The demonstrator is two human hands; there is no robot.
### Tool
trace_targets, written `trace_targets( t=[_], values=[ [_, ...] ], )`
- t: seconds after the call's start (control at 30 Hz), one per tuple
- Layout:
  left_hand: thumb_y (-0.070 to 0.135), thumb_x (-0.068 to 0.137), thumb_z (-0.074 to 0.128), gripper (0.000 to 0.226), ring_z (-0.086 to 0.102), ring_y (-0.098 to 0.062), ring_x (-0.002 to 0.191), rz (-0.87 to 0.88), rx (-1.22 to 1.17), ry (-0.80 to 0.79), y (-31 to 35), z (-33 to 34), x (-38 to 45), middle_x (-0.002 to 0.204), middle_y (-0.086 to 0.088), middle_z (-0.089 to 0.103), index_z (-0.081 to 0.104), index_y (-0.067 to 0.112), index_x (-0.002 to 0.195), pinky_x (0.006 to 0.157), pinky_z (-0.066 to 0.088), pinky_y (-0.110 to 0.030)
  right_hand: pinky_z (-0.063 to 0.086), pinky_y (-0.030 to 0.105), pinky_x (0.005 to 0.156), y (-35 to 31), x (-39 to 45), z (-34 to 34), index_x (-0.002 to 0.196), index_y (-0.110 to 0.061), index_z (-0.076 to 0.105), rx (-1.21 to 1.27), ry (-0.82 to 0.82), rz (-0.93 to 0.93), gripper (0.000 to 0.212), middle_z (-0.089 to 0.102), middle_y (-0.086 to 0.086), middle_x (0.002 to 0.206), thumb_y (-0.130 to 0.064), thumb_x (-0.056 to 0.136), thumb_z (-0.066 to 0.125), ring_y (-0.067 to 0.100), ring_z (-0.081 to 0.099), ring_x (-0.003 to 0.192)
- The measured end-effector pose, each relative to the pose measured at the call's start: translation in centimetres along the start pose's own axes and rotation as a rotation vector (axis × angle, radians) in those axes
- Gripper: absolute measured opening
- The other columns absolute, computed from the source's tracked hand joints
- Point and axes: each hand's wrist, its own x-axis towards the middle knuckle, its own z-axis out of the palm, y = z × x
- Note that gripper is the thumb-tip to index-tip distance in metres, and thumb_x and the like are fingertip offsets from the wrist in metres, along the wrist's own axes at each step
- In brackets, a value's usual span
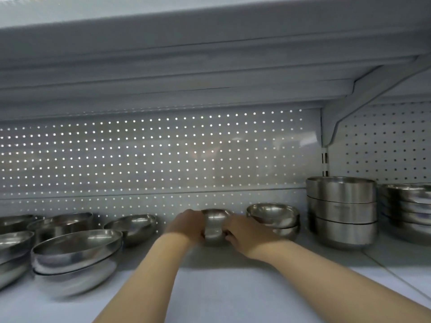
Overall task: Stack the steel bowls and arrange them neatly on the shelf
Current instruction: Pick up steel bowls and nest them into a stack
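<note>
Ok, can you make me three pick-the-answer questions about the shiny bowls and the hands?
1. Where is the small bowl stack that both hands hold?
A. on the shelf, near the back panel
B. on the floor
C. on top of the tall stack

2. How many bowls are in the tall stack at the right?
A. one
B. three
C. eight

3. What is the left hand doing?
A. hanging free
B. gripping the small bowl stack
C. pointing up

Answers:
1. A, it sits on the white shelf close to the perforated panel.
2. B, three rims show one above another.
3. B, its fingers wrap one side, and the right hand grips the other.
</note>
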Motion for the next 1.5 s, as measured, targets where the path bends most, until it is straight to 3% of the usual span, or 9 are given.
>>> trace_targets(
  t=[0.17, 0.3, 0.4, 0.53, 0.67, 0.9, 1.1, 1.3, 1.5],
  values=[
    [0.017, 0.082, 0.065, 0.024, 0.064, -0.029, 0.100, 0.044, -0.049, 0.064, -0.6, -1.8, 0.1, 0.106, -0.013, 0.068, 0.070, 0.010, 0.105, 0.082, 0.048, -0.029, 0.038, 0.029, 0.073, 0.3, -0.3, -1.0, 0.099, -0.016, 0.057, 0.060, 0.090, -0.059, 0.012, 0.061, 0.007, 0.110, -0.019, 0.096, 0.045, 0.025, 0.058, 0.097],
    [0.015, 0.087, 0.059, 0.021, 0.060, -0.023, 0.095, 0.151, -0.222, 0.388, 0.4, -3.1, -0.5, 0.105, -0.005, 0.065, 0.068, 0.017, 0.106, 0.075, 0.038, -0.022, 0.035, 0.028, 0.071, 1.0, -1.1, -4.9, 0.098, -0.014, 0.058, 0.054, 0.277, -0.071, 0.011, 0.056, 0.000, 0.099, -0.017, 0.096, 0.048, 0.018, 0.055, 0.086],
    [0.012, 0.090, 0.058, 0.019, 0.055, -0.020, 0.086, 0.257, -0.366, 0.547, 2.5, -4.0, -0.7, 0.089, 0.001, 0.055, 0.066, 0.015, 0.107, 0.073, 0.033, -0.019, 0.042, 0.026, 0.074, 1.9, -2.3, -8.8, 0.094, -0.017, 0.056, 0.026, 0.320, -0.055, 0.009, 0.050, -0.008, 0.094, -0.016, 0.097, 0.047, 0.005, 0.047, 0.072],
    [0.011, 0.091, 0.057, 0.014, 0.052, -0.019, 0.080, 0.394, -0.406, 0.545, 5.7, -5.2, 0.5, 0.083, 0.005, 0.048, 0.065, 0.011, 0.102, 0.074, 0.038, -0.021, 0.036, 0.017, 0.063, 4.4, -4.0, -11.4, 0.088, -0.025, 0.050, -0.024, 0.341, -0.003, 0.012, 0.046, -0.016, 0.084, -0.016, 0.096, 0.049, 0.003, 0.046, 0.071],
    [0.009, 0.092, 0.054, 0.020, 0.048, -0.013, 0.080, 0.460, -0.449, 0.592, 8.0, -3.3, 1.2, 0.085, 0.009, 0.043, 0.065, 0.016, 0.108, 0.073, 0.031, -0.014, 0.039, 0.018, 0.067, 7.1, -5.5, -9.4, 0.092, -0.023, 0.052, -0.006, 0.337, 0.058, 0.008, 0.047, -0.014, 0.086, -0.019, 0.097, 0.047, 0.000, 0.047, 0.072],
    [0.013, 0.091, 0.056, 0.015, 0.050, -0.019, 0.082, 0.438, -0.475, 0.489, 7.9, -0.4, 2.5, 0.085, 0.005, 0.046, 0.064, 0.012, 0.104, 0.071, 0.031, -0.017, 0.036, 0.016, 0.072, 9.4, -4.9, -7.5, 0.105, -0.020, 0.063, 0.081, 0.259, 0.079, 0.014, 0.052, -0.013, 0.094, -0.019, 0.095, 0.053, 0.006, 0.050, 0.088],
    [0.009, 0.091, 0.055, 0.015, 0.049, -0.019, 0.081, 0.441, -0.480, 0.464, 7.8, 0.7, 2.5, 0.088, -0.001, 0.053, 0.063, 0.012, 0.103, 0.068, 0.029, -0.018, 0.033, 0.008, 0.066, 9.4, -5.0, -7.1, 0.107, -0.015, 0.065, 0.067, 0.211, 0.089, 0.018, 0.059, -0.004, 0.102, -0.017, 0.095, 0.052, 0.006, 0.048, 0.081],
    [0.014, 0.092, 0.054, 0.015, 0.051, -0.019, 0.082, 0.422, -0.500, 0.438, 7.9, 1.8, 2.8, 0.092, -0.004, 0.057, 0.063, 0.015, 0.104, 0.071, 0.034, -0.019, 0.042, 0.024, 0.075, 9.2, -5.1, -7.1, 0.102, -0.013, 0.067, 0.089, 0.173, 0.141, 0.016, 0.065, 0.002, 0.100, -0.016, 0.093, 0.054, 0.015, 0.056, 0.088],
    [0.015, 0.092, 0.053, 0.019, 0.056, -0.023, 0.093, 0.401, -0.478, 0.413, 8.0, 2.3, 3.1, 0.102, -0.007, 0.058, 0.060, 0.012, 0.110, 0.076, 0.036, -0.021, 0.045, 0.023, 0.073, 9.0, -5.3, -7.1, 0.099, -0.012, 0.068, 0.114, 0.146, 0.155, 0.015, 0.063, 0.000, 0.093, -0.015, 0.093, 0.054, 0.014, 0.057, 0.083]
  ],
)
